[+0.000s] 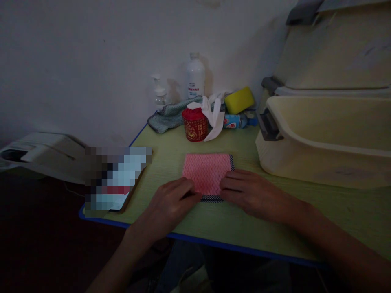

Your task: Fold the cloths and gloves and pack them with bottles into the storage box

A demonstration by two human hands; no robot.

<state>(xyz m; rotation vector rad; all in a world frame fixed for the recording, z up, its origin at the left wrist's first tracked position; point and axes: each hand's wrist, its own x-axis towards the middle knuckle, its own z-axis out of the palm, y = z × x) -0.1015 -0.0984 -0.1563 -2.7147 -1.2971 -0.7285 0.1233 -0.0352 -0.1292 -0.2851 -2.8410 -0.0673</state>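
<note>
A folded pink cloth (207, 173) with a dark checked border lies flat on the pale green table (232, 219). My left hand (172, 200) rests on the cloth's near left corner, fingers curled and pressed on the edge. My right hand (249, 191) lies on the near right edge, fingers stretched flat and pointing left onto the cloth.
Behind the cloth stand a red tin (194, 124) with white tissue, a grey-green rag (171, 116), a white bottle (195, 77), a pump bottle (159, 91), a yellow sponge (239, 99) and a lying blue-capped bottle (238, 121). A big cream plastic bin (330, 134) fills the right. A blurred flat object (117, 179) lies left.
</note>
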